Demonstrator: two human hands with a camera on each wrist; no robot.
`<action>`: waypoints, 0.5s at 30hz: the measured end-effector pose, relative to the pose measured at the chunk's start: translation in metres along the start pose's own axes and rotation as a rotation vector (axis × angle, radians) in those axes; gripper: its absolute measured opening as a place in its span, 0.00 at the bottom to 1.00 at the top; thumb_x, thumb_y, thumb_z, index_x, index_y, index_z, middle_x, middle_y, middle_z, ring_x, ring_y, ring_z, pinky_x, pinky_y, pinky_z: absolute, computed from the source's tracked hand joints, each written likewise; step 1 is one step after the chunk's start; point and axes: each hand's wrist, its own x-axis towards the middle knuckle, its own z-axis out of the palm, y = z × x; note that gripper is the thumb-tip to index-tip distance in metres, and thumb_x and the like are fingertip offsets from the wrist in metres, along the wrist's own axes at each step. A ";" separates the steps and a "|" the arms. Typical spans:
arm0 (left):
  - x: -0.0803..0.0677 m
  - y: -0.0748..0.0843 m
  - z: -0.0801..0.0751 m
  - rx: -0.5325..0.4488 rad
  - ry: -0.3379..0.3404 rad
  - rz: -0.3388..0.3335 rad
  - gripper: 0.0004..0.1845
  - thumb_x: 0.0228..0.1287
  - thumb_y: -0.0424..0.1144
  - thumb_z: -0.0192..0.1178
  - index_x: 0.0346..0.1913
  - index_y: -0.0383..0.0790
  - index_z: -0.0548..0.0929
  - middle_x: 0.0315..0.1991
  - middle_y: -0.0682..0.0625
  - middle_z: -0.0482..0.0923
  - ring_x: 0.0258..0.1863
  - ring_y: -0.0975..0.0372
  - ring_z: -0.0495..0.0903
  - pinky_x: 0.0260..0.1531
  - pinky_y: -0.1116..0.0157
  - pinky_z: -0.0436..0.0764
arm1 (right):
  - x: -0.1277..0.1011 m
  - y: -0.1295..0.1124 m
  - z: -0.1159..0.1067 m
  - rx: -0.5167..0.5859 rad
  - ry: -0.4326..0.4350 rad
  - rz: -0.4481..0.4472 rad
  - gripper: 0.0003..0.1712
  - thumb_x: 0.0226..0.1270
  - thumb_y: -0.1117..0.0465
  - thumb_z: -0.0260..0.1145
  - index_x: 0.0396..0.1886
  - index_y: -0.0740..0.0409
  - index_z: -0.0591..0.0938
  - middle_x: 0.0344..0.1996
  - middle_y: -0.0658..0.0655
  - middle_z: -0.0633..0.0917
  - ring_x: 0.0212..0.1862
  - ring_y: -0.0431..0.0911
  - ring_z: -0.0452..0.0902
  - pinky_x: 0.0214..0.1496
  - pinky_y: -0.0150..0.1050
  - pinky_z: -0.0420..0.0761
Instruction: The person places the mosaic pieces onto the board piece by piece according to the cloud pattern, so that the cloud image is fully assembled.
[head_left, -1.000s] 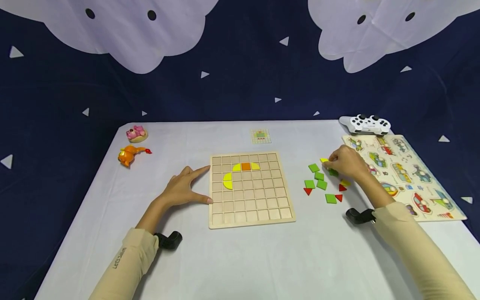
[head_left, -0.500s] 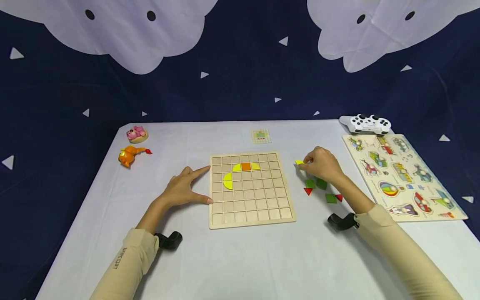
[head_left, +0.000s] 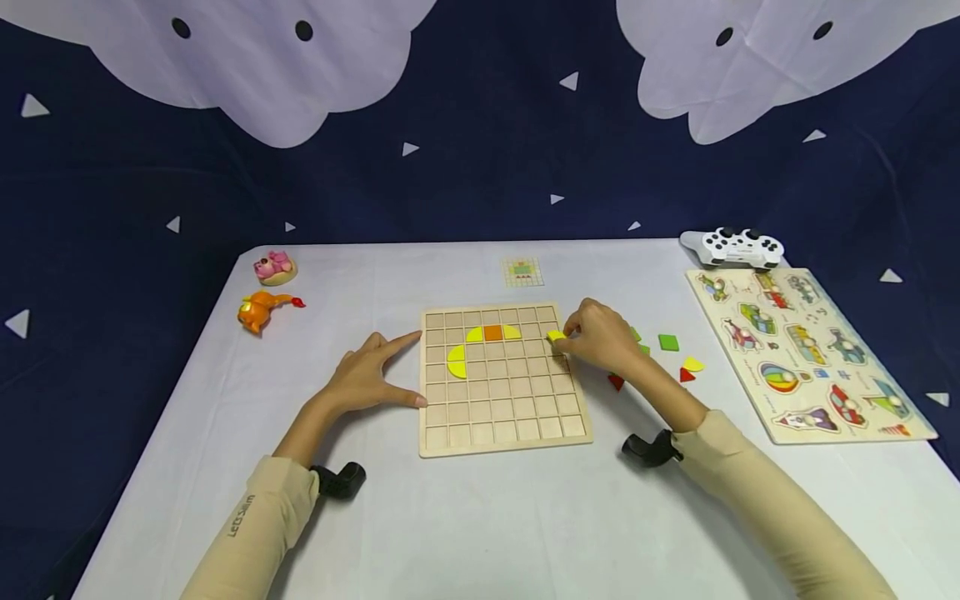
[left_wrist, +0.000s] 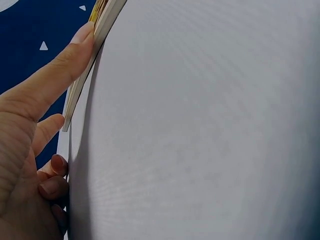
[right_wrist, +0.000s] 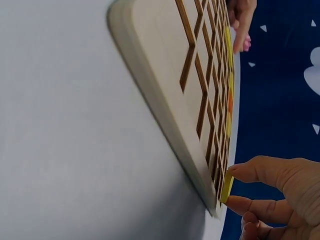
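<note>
A square wooden grid board [head_left: 510,387] lies mid-table. Set in its cells are an orange square tile [head_left: 492,333] between two yellow quarter-round tiles, and two more yellow tiles [head_left: 456,362] to the left. My left hand [head_left: 363,379] rests at the board's left edge, thumb and forefinger spread straight against it; the left wrist view shows the thumb [left_wrist: 65,65] at the rim. At the board's right side my right hand [head_left: 603,337] pinches a yellow tile [right_wrist: 227,187] between thumb and fingertips, over the right edge cells.
Right of the board lie loose green squares [head_left: 668,342], red triangles [head_left: 687,375] and a yellow piece [head_left: 693,364], partly hidden by the right hand. A picture puzzle board [head_left: 806,354] and white game controller [head_left: 733,248] stand farther right. A small pattern card [head_left: 522,272] lies behind. Orange [head_left: 262,310] and pink toys [head_left: 274,267] sit left.
My right hand has picked a yellow tile from the loose pieces and carried it left to the board's right edge. The left hand has stayed in place.
</note>
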 end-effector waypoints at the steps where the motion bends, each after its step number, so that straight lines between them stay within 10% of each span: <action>1: 0.000 0.000 0.000 0.000 -0.001 -0.002 0.59 0.37 0.65 0.77 0.76 0.57 0.63 0.42 0.47 0.68 0.35 0.56 0.66 0.42 0.58 0.63 | 0.000 -0.002 0.001 0.004 -0.003 -0.003 0.15 0.55 0.57 0.75 0.33 0.67 0.89 0.38 0.63 0.82 0.33 0.50 0.74 0.35 0.43 0.74; 15: 0.002 -0.003 0.002 0.002 0.006 -0.001 0.59 0.36 0.66 0.77 0.76 0.58 0.63 0.41 0.47 0.68 0.35 0.57 0.66 0.43 0.57 0.62 | 0.001 -0.022 0.017 0.024 0.007 -0.056 0.10 0.57 0.61 0.76 0.31 0.65 0.87 0.33 0.59 0.80 0.35 0.50 0.76 0.41 0.47 0.79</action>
